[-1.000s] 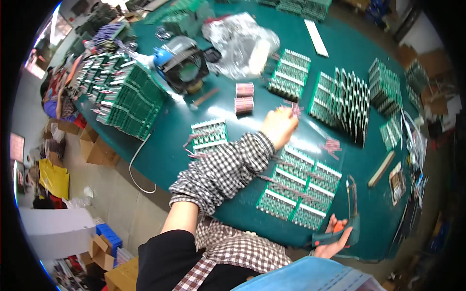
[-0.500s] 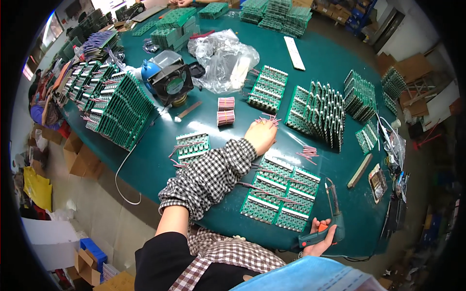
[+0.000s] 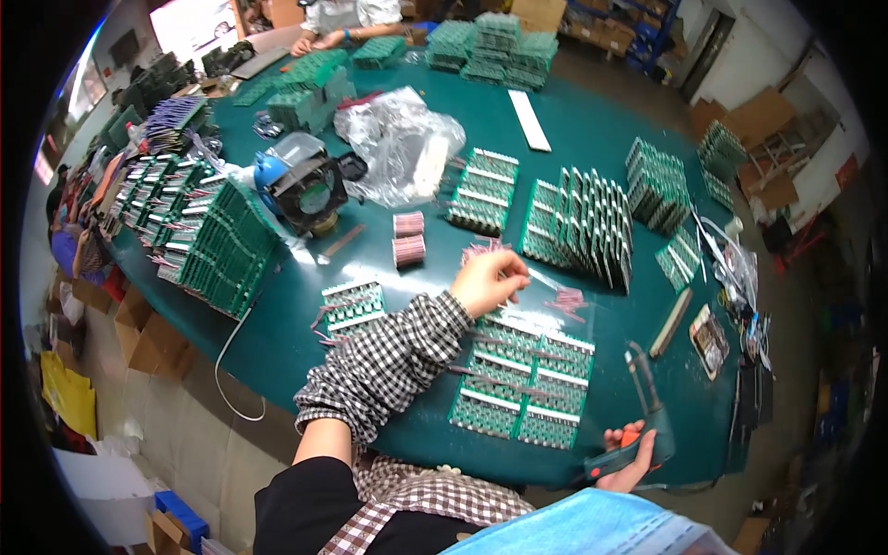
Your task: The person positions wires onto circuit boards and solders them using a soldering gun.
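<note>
While my right hand [image 3: 629,474] grips the pistol-shaped soldering iron [image 3: 662,442], my left hand [image 3: 488,283], fingers curled, is between pink wires [image 3: 476,250] and green circuit boards [image 3: 555,396]; whether its fingertips pinch anything, I cannot tell.

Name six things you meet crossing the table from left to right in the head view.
Large green circuit-board stack → two pink wire bundles → bare left hand → small pink wire pile → teal-handled soldering iron in the right hand → flat brownish packet.
</note>
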Demonstrator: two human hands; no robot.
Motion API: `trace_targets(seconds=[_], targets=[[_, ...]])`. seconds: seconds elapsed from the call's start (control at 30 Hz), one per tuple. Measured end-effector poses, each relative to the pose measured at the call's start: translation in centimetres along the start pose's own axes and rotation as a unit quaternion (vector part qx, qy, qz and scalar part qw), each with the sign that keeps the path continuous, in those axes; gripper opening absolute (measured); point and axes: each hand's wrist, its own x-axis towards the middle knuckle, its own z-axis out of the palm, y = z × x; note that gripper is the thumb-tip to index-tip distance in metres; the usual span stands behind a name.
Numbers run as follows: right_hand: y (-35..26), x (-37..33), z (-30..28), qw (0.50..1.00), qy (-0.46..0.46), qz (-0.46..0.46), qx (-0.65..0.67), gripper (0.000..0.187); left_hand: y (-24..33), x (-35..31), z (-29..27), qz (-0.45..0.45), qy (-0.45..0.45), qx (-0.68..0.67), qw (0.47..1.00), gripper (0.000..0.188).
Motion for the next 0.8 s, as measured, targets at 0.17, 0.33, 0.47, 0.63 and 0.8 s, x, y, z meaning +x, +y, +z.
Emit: trace_targets(seconds=[0.17,0.33,0.47,0.63,0.8], targets=[[-7.7,0.3,2.4,0.990,-0.005,-0.084,-0.114,0.028,2.9,-0.2,0.4,-0.009,-0.077,-0.169,0.983,0.015],[-10.1,-0.9,2.8,0.982,-0.117,-0.110,-0.102,0.035,3.9,-2.0,2.1,0.002,-0.129,-0.221,0.967,0.012],[-5.7,-1.3,2.9,0.982,-0.153,-0.070,-0.090,0.039,3.6,-3.6,4.6,-0.050,-0.196,-0.193,0.960,0.015],[-2.1,-2.5,2.2,0.986,-0.158,-0.040,-0.025,0.041,4.2,-6.0,6.4,-0.098,-0.214,-0.200,0.951,0.020],[-1.0,-2.6,2.4,0.989,-0.147,0.021,-0.004,0.041,3.7,-5.8,7.5,-0.156,-0.157,-0.279,0.934,0.024]])
